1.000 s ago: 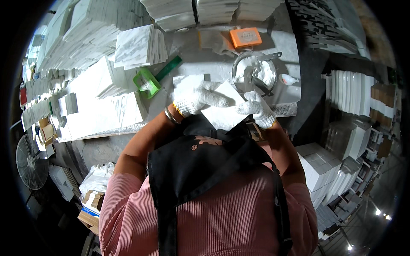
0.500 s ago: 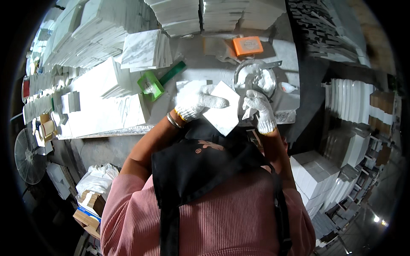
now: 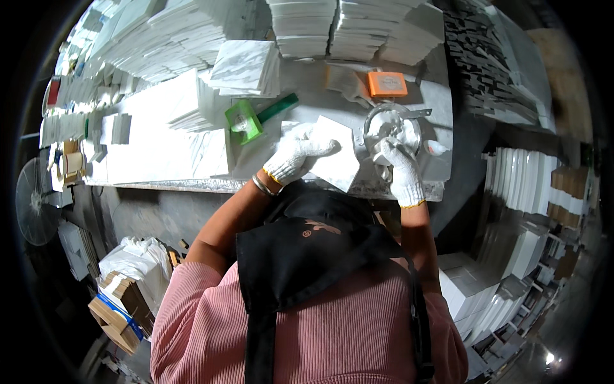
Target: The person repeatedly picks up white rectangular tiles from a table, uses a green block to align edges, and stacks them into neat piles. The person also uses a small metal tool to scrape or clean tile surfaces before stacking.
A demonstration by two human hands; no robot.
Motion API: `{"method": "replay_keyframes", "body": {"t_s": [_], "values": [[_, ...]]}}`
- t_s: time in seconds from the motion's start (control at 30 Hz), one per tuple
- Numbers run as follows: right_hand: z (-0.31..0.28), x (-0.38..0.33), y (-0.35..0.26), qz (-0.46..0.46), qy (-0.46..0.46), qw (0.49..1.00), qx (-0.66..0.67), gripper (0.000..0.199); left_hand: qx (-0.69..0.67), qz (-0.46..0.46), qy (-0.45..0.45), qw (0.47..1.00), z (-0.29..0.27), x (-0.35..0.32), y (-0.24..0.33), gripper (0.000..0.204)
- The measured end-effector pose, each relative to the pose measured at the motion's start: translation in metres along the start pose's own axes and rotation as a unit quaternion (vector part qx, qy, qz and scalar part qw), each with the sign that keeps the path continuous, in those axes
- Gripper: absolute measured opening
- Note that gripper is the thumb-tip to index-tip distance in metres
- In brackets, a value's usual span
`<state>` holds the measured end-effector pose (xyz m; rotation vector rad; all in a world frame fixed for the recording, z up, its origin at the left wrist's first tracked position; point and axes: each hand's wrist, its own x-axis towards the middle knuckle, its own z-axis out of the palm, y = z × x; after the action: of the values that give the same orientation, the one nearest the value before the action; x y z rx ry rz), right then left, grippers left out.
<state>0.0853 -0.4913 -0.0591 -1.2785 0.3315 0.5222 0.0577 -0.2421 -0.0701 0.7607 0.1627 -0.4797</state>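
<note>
Left fingers pinch the white tile; right fingers, nearer the bowl, are over its near side, their hold I cannot tell

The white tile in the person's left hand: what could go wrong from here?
The white tile is gripped only by the left hand, so it might slip or chip.
The right hand is at the bowl of white paste, so paste could smear the glove.
The metal strip sticks out past the bowl's rim, so it might get knocked.
</note>
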Motion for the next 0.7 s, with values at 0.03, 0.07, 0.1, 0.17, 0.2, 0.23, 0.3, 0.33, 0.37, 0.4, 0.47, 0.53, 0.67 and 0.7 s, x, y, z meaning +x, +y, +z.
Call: {"method": "replay_keyframes", "body": {"t_s": [0.03,0.07,0.1,0.17,0.2,0.23,0.3,0.33,0.37,0.4,0.47,0.53,0.67,0.7], "values": [[0.000,0.000,0.000,-0.005,-0.022,1.000,0.003,0.022,-0.002,0.020,0.011,1.000,-0.002,-0.003,-0.002,0.034],[-0.001,-0.001,-0.004,0.030,-0.023,0.999,0.004,0.021,-0.004,0.020,0.029,0.999,-0.003,-0.007,-0.004,0.034],[0.003,-0.001,-0.005,0.003,-0.030,0.999,0.017,0.021,-0.005,0.020,0.049,0.999,-0.003,-0.012,-0.002,0.034],[0.013,-0.002,-0.007,-0.051,-0.047,0.997,0.044,0.020,-0.013,0.022,0.081,0.996,-0.003,-0.021,-0.003,0.034],[0.017,-0.004,-0.012,-0.057,-0.076,0.995,0.031,0.023,-0.018,0.023,0.095,0.995,-0.005,-0.025,-0.004,0.035],[0.023,-0.007,-0.020,-0.062,-0.105,0.992,0.019,0.026,-0.024,0.024,0.108,0.994,-0.006,-0.028,-0.005,0.035],[0.045,-0.013,-0.030,-0.112,-0.125,0.984,-0.051,0.026,-0.078,0.066,0.103,0.989,-0.005,-0.038,-0.006,0.031],[0.053,-0.013,-0.033,-0.108,-0.141,0.978,-0.110,0.025,-0.088,0.080,0.102,0.988,-0.007,-0.043,-0.006,0.031],[0.061,-0.011,-0.035,-0.106,-0.157,0.967,-0.168,0.024,-0.099,0.097,0.103,0.985,-0.009,-0.048,-0.007,0.031],[0.071,-0.010,-0.037,-0.105,-0.175,0.953,-0.225,0.024,-0.114,0.106,0.109,0.982,-0.017,-0.053,-0.013,0.031],[0.093,-0.012,-0.030,-0.124,-0.200,0.928,-0.288,0.022,-0.099,0.049,0.138,0.984,-0.020,-0.070,-0.008,0.036],[0.106,0.003,-0.014,-0.304,-0.220,0.824,-0.425,0.024,-0.095,0.069,0.141,0.983,-0.035,-0.070,-0.015,0.035],[0.151,-0.012,-0.033,-0.117,-0.268,0.868,-0.401,0.042,-0.083,0.208,0.066,0.972,-0.037,-0.080,0.001,0.033],[0.170,-0.020,-0.036,-0.118,-0.285,0.857,-0.412,0.049,-0.074,0.230,0.033,0.970,-0.041,-0.090,0.007,0.034]]}}
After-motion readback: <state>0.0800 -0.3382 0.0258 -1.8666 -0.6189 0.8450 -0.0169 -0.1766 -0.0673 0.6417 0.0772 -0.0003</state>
